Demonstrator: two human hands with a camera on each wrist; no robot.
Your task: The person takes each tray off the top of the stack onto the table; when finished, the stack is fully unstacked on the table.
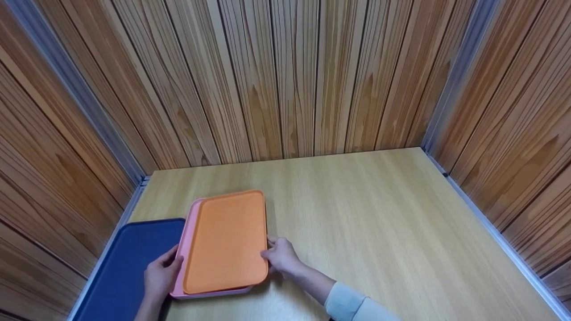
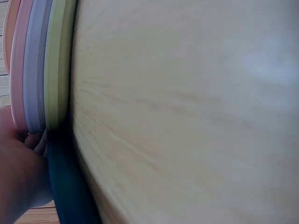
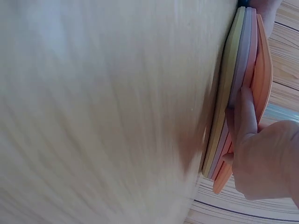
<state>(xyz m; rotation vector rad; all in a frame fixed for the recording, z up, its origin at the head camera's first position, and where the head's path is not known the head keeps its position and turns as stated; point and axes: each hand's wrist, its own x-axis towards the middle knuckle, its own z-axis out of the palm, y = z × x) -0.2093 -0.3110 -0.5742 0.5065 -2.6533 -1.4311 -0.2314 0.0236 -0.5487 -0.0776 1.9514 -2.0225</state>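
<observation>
An orange tray (image 1: 227,240) lies over a pink tray (image 1: 191,223), shifted to the right and slightly skewed, so the pink one shows along the left. Below them are a lavender tray (image 2: 34,70) and a yellow tray (image 2: 56,70), seen edge-on in the wrist views. My right hand (image 1: 282,257) pinches the orange tray's right edge, thumb on top and fingers at its side and underneath. There the orange edge stands a little apart from the pink one. With its thumb at the rim, my left hand (image 1: 159,277) holds the pink tray's left edge; its other fingers are partly hidden.
A large dark blue tray (image 1: 129,263) lies at the left of the wooden table (image 1: 379,236), beside the stack and partly behind my left hand. Wood-panelled walls (image 1: 294,80) stand at the back and both sides, with metal rails at the corners.
</observation>
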